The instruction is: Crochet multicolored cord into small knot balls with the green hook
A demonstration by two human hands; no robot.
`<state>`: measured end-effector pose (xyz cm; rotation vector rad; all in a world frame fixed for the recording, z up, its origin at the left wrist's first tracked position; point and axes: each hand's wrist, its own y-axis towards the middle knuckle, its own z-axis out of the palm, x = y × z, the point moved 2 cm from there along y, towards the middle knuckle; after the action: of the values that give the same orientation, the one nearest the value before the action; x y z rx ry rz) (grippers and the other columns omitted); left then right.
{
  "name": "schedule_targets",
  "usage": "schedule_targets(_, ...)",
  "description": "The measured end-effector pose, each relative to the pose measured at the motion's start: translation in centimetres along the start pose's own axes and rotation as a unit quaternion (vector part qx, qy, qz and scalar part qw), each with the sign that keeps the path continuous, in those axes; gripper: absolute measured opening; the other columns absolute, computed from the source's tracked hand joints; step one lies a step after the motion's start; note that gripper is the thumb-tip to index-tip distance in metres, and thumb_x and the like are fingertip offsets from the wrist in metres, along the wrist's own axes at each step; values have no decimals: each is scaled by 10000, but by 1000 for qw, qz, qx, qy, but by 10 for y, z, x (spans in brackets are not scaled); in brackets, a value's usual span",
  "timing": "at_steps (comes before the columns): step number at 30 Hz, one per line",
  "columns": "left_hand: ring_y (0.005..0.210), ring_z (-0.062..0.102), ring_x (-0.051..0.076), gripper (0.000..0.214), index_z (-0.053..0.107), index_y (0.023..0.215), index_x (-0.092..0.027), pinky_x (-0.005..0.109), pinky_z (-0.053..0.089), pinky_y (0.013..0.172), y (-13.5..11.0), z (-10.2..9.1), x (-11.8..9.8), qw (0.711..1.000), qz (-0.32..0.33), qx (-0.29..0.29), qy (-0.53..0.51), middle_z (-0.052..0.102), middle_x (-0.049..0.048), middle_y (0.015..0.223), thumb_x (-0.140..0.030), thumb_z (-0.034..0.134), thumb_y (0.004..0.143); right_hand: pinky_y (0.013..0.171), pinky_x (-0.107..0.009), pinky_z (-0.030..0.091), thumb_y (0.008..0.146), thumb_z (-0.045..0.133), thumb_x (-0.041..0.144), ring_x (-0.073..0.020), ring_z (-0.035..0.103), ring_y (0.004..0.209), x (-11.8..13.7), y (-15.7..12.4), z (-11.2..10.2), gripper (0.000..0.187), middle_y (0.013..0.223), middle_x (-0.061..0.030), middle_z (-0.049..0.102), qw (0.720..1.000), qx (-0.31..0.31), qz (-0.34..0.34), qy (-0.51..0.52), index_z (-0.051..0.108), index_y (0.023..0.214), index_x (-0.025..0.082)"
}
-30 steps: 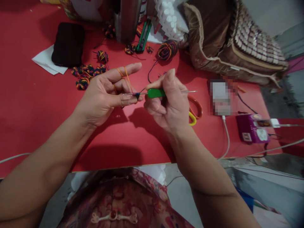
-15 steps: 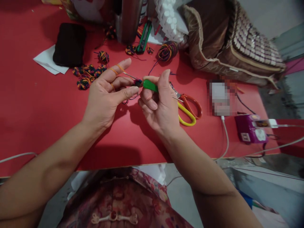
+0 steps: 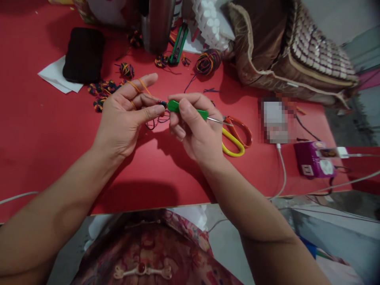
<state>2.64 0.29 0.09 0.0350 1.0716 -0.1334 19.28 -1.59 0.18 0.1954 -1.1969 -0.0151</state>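
My right hand (image 3: 196, 122) is closed around the green handle of a crochet hook (image 3: 188, 110), thumb on top. One metal shaft sticks out of the handle's right end, over the scissors. My left hand (image 3: 121, 111) pinches a small dark piece of crochet work (image 3: 162, 103) between thumb and fingers, right at the handle's left end. Orange yarn (image 3: 135, 86) is wrapped round the raised left index finger and runs toward the work. Loose dark yarn loops hang below the pinch. The hook's working tip is hidden by the work and fingers.
Scissors (image 3: 233, 148) with yellow and orange handles lie right of my hands. Beyond sit a multicoloured yarn ball (image 3: 208, 62), a green box cutter (image 3: 179, 45), crocheted pieces (image 3: 101, 89) and a black case (image 3: 84, 55). A purple power cube (image 3: 311, 160) with cables stands on the right.
Both hands have shifted slightly left. The right hand has turned the crochet hook, so more of the green handle and its right shaft shows. The index finger's yarn remains wrapped.
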Motion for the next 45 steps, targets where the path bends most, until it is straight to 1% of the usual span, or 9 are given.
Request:
schedule_targets(6, 1087, 882, 312, 494, 801, 1195, -249, 354, 761, 874, -2, -1, 0, 998, -57, 1, -36, 751, -29, 822, -102, 1054, 797, 594, -347, 605, 1028, 842, 472, -150, 610, 561, 2, -7, -5, 111, 812, 33, 795, 981, -29, -138, -134, 857, 1102, 391)
schedule_targets(9, 1149, 873, 315, 554, 775, 1291, -253, 359, 760, 912, -2, -1, 5, 998, -50, -16, -43, 739, -30, 855, -69, 1022, 831, 619, -384, 627, 1010, 823, 583, -188, 652, 605, 1, -5, -8, 209, 839, 10, 808, 971, -33, -136, -192, 844, 1114, 404)
schedule_targets(13, 1158, 863, 301, 827, 666, 1528, -313, 357, 754, 929, 0, -3, 12, 997, -4, -46, -56, 752, -18, 971, -60, 1024, 827, 554, -301, 570, 1045, 790, 553, -121, 620, 564, 4, 2, -9, 255, 820, 18, 800, 972, 17, -143, -188, 848, 1123, 318)
schedule_targets(16, 1155, 853, 288, 797, 703, 1487, -307, 334, 744, 897, 1, -3, 11, 999, 11, -34, -23, 729, -20, 954, -74, 1042, 804, 546, -264, 550, 1067, 754, 568, -93, 607, 561, 5, 2, -9, 326, 798, 24, 788, 969, 39, -146, -196, 850, 1139, 265)
schedule_targets(24, 1025, 841, 300, 631, 848, 1183, -332, 361, 716, 817, -1, 1, -3, 998, 52, -8, 33, 769, 1, 858, -220, 1149, 640, 590, -305, 554, 1108, 714, 515, -117, 614, 584, 7, -5, -7, 236, 839, 21, 789, 982, 29, -101, -159, 871, 1137, 342)
schedule_targets(29, 996, 848, 293, 647, 840, 1197, -344, 374, 713, 819, -1, 1, -3, 998, 52, -4, 43, 794, -9, 871, -282, 1155, 635, 591, -330, 546, 1101, 725, 506, -135, 599, 570, 6, -5, -9, 220, 843, 14, 796, 985, 31, -81, -147, 874, 1156, 354)
schedule_targets(33, 1040, 853, 312, 792, 792, 1373, -377, 389, 711, 819, -1, 0, -4, 998, 44, 2, 52, 798, -13, 870, -336, 1148, 667, 587, -322, 509, 1116, 718, 437, -124, 595, 581, 7, -6, -8, 187, 861, 12, 792, 990, 36, -82, -107, 881, 1170, 363)
schedule_targets(39, 1144, 845, 332, 638, 786, 1284, -317, 418, 706, 893, -2, -2, -2, 998, 17, 2, 60, 791, 17, 934, -275, 1104, 733, 552, -319, 503, 1027, 819, 562, -119, 532, 543, 8, -3, -7, 224, 791, 16, 755, 997, 4, -1, -79, 861, 1040, 343)
schedule_targets(45, 1142, 839, 340, 579, 797, 1209, -343, 427, 697, 866, -3, 0, -3, 999, 11, -4, 50, 780, 6, 905, -240, 1090, 720, 488, -359, 532, 952, 802, 741, -148, 493, 499, 0, 1, -9, 387, 789, -9, 758, 997, -10, 8, -70, 846, 1015, 362)
